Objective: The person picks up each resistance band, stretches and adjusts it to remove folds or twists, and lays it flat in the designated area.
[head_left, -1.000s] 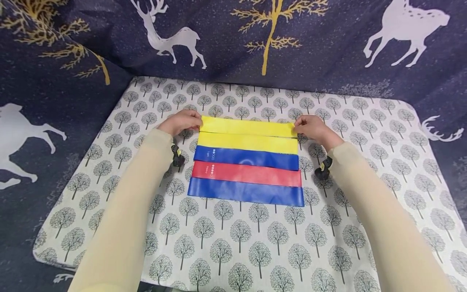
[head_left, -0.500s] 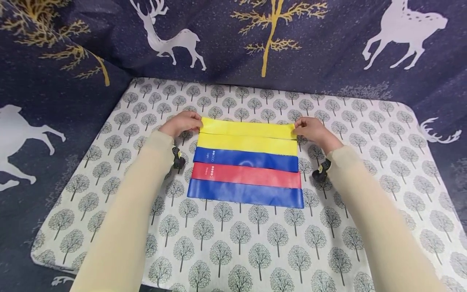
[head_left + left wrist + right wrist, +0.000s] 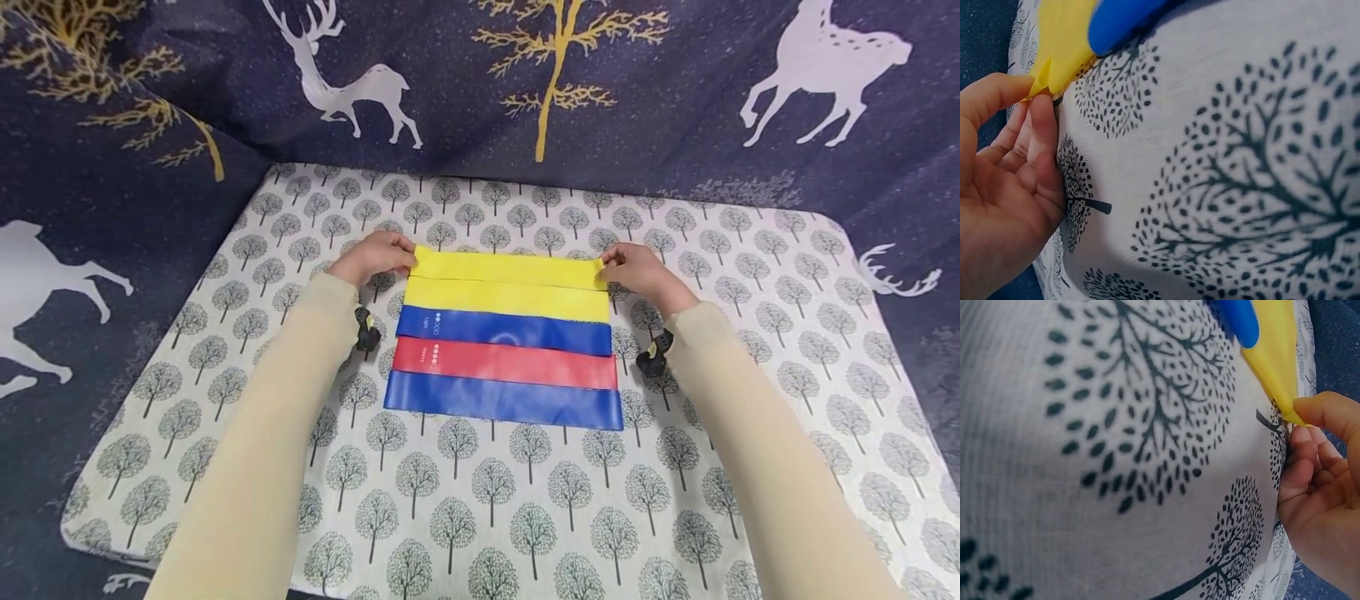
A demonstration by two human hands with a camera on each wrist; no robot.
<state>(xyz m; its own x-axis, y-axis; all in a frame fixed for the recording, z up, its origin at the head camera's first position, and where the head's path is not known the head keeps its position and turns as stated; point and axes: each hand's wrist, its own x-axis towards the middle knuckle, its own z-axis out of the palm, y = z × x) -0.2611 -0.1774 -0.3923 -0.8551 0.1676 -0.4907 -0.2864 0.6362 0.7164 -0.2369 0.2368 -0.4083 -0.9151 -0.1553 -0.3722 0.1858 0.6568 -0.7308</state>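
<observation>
Flat resistance bands lie in a stack of stripes on the table. At the far side is a yellow resistance band point(image 3: 510, 270), its upper strip stretched between both hands. My left hand point(image 3: 377, 255) pinches its left end between thumb and fingers; in the left wrist view the yellow end point(image 3: 1054, 69) is creased there. My right hand point(image 3: 636, 268) pinches the right end in the same way. Below comes another yellow strip point(image 3: 510, 299); whether it is a separate band cannot be told. A blue band point(image 3: 517, 329) marked Light, a red band point(image 3: 510, 364) marked Heavy and another blue band point(image 3: 502, 400) follow.
The table point(image 3: 457, 492) has a white cloth printed with trees. A dark blue deer-patterned cloth point(image 3: 465, 92) hangs behind and at the sides. Small black wrist cameras point(image 3: 366, 331) sit under the sleeves, near the bands' sides.
Both hands keep their pinch on the far yellow strip. They shift very slightly toward the near side, the right hand also a little left. The head view tilts slightly; the other bands stay put.
</observation>
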